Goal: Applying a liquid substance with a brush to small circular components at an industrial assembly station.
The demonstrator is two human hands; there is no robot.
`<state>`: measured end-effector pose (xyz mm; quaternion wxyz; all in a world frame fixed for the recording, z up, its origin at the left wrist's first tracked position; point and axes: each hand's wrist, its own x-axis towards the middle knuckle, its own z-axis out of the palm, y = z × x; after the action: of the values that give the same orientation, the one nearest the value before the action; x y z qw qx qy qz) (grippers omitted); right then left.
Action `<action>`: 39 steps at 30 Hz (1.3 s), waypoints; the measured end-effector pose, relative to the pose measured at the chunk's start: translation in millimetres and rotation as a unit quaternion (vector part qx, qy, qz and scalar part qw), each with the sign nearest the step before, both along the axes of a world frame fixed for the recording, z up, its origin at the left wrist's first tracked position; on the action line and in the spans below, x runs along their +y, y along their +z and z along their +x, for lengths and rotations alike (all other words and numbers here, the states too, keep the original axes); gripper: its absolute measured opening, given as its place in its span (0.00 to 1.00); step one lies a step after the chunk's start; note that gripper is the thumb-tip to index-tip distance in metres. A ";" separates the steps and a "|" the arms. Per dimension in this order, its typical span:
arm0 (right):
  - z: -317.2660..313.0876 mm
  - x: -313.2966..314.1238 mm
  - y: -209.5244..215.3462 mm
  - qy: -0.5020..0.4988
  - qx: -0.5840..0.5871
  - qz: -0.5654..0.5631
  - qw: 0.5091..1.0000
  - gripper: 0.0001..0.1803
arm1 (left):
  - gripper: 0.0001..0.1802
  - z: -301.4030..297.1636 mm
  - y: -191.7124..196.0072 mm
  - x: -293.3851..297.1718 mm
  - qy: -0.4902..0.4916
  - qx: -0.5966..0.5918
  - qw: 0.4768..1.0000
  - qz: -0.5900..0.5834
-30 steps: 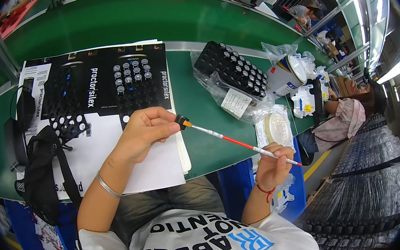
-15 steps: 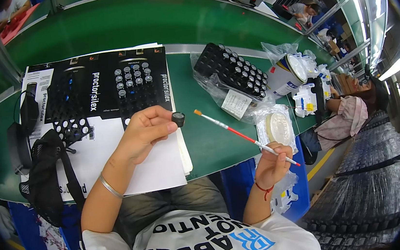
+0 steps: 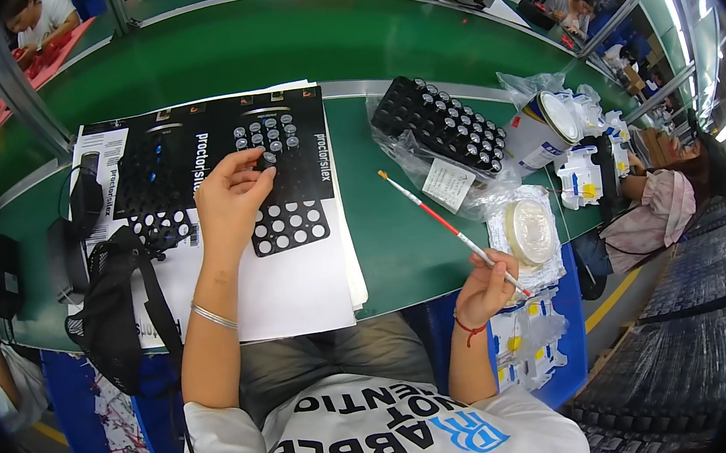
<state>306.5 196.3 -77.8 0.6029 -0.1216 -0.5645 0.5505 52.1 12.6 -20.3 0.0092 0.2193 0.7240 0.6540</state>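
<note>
My left hand (image 3: 231,194) reaches over a black tray with round holes (image 3: 287,210) lying on printed cardboard sheets. Its thumb and fingers close around a small round black knob (image 3: 270,158), close to the tray's surface. Several similar knobs with shiny tops (image 3: 272,133) sit in rows just beyond the fingertips. In my right hand (image 3: 486,287) is a thin paintbrush (image 3: 442,220) with a red and silver handle. Its tan bristle tip points up and left, above the green table and apart from everything.
To the right, another black tray (image 3: 409,115) partly filled with knobs lies in a plastic bag. Beside it are a tilted metal can (image 3: 539,133), a round pale dish (image 3: 530,234) and white plastic parts (image 3: 579,175). A black mesh bag (image 3: 116,314) lies at left.
My left hand has carried the knob forward from the sheet's right edge to the tray's knob rows. The brush stays in my right hand; the whole view has shifted slightly.
</note>
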 end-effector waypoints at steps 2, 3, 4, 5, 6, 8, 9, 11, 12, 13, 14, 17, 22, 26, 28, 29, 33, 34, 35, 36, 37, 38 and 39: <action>-0.9 0.5 -2.8 -0.003 -0.001 0.003 1.000 0.11 | 0.15 -2.1 -2.7 0.5 0.013 -0.012 0.998 -0.057; -1.2 0.7 -3.9 -0.005 -0.005 0.009 1.000 0.11 | 0.13 -1.2 -2.7 0.8 0.018 -0.011 0.998 -0.063; -2.1 0.7 -4.9 -0.006 -0.003 0.005 1.000 0.11 | 0.13 -0.3 -3.7 0.7 0.017 -0.008 0.998 -0.067; -3.3 0.8 -5.7 -0.008 0.003 0.008 1.000 0.11 | 0.13 0.6 -5.1 0.8 0.030 -0.001 0.995 -0.098; -4.5 1.0 -6.5 -0.009 0.009 0.011 1.000 0.11 | 0.13 1.3 -5.5 0.9 0.043 0.006 0.991 -0.128; -4.3 2.4 -7.3 -0.010 0.012 0.010 1.000 0.12 | 0.13 4.1 -4.9 1.3 0.048 0.011 0.985 -0.164; -3.7 2.8 -7.8 -0.009 0.013 0.012 1.000 0.12 | 0.13 4.8 -5.4 0.9 0.053 0.019 0.975 -0.214; -3.4 2.9 -7.9 -0.011 0.015 0.013 1.000 0.12 | 0.13 2.3 -7.8 -1.4 0.060 0.029 0.962 -0.265; -3.3 2.9 -7.7 -0.011 0.015 0.016 1.000 0.11 | 0.14 -1.7 -10.7 -5.6 0.058 0.014 0.968 -0.245; -3.3 3.2 -8.3 -0.012 0.016 0.014 1.000 0.11 | 0.14 -6.5 -13.1 -10.0 0.055 -0.001 0.973 -0.225; -3.0 3.6 -8.9 -0.011 0.014 0.015 1.000 0.11 | 0.14 -11.6 -14.1 -15.1 0.060 -0.001 0.973 -0.221; -3.9 2.6 -7.9 -0.007 0.017 0.011 1.000 0.11 | 0.13 -15.2 -10.6 -24.1 0.081 -0.009 0.965 -0.249; -4.6 1.8 -7.1 -0.002 0.020 0.006 1.000 0.11 | 0.14 -21.2 -13.4 -30.2 0.075 -0.019 0.963 -0.257; -5.9 0.1 -5.9 -0.011 0.028 -0.009 1.000 0.09 | 0.14 -22.7 -19.3 -28.4 0.075 -0.033 0.970 -0.230; -5.7 0.1 -5.3 -0.011 0.030 -0.011 0.999 0.09 | 0.14 -19.5 -19.6 -25.0 0.087 -0.035 0.965 -0.246; -5.5 0.3 -5.0 -0.012 0.030 -0.010 0.999 0.09 | 0.13 -18.1 -19.8 -24.3 0.095 0.010 0.959 -0.267; -5.3 1.2 -7.1 -0.011 0.028 -0.004 1.000 0.09 | 0.12 -12.0 -11.6 -21.5 0.102 0.025 0.948 -0.300; -5.5 1.2 -7.2 -0.009 0.028 -0.004 1.000 0.09 | 0.12 -10.9 -9.9 -22.3 0.100 0.009 0.945 -0.311; -5.7 1.1 -7.2 -0.008 0.029 -0.004 1.000 0.09 | 0.12 -11.6 -10.9 -23.0 0.102 0.008 0.945 -0.310; -5.7 1.1 -7.3 -0.008 0.031 -0.005 0.999 0.09 | 0.12 -13.3 -12.5 -23.3 0.100 0.000 0.945 -0.312; -5.3 1.3 -8.0 -0.006 0.030 -0.005 1.000 0.09 | 0.11 -14.2 -13.6 -23.9 0.097 -0.008 0.944 -0.314; -4.6 2.0 -9.0 -0.006 0.029 -0.002 1.000 0.09 | 0.11 -14.0 -13.6 -24.4 0.098 -0.009 0.944 -0.314; -4.2 2.3 -9.5 -0.007 0.027 0.002 1.000 0.09 | 0.12 -13.3 -12.8 -24.4 0.102 -0.010 0.944 -0.312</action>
<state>302.3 198.6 -87.4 0.6221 -0.1096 -0.5478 0.5485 38.8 -11.8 -33.2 0.0176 0.1238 0.9103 0.3946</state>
